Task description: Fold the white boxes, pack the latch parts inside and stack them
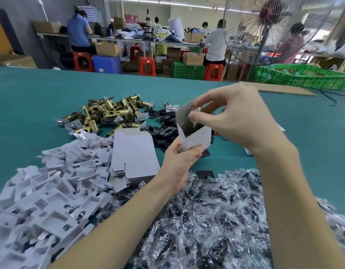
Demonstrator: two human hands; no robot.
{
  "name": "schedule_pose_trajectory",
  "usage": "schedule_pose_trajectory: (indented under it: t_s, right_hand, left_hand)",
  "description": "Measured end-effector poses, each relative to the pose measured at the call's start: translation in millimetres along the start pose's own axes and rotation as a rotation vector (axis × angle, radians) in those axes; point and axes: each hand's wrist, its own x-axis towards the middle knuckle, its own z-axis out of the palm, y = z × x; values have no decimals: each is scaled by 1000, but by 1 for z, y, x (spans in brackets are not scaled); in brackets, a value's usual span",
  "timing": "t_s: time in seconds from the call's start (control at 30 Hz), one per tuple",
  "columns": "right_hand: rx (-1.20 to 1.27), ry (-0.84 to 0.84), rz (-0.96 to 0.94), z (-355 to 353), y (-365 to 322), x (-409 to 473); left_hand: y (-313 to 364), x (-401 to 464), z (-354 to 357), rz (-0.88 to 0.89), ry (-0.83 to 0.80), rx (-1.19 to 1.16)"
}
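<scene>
One white box open in your hands, packing just under way

Your left hand grips the bottom of the white box, held above the worktop; your right hand pinches something small and pale at its open mouth, too blurred to name. I judge the task barely started: flat box blanks, brass latch parts, black plates, white inserts and bagged pieces lie in full piles, and no stack of finished boxes shows
</scene>
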Motion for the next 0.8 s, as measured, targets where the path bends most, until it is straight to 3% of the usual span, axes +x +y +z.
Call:
schedule_pose_trajectory:
  t_s: [0.13,0.57,0.67,0.8]
  right_hand:
    - [-187,-13,67,12,5,0]
    - [-218,16,91,19,9,1]
    - [-128,38,79,20,11,2]
    - [148,295,116,24,18,7]
  left_hand:
    - [-2,0,-1,-3,16,19]
    - [-2,-1,0,-25,25,58]
    - [-4,1,-2,-26,21,53]
    - [-5,4,-4,-21,69,48]
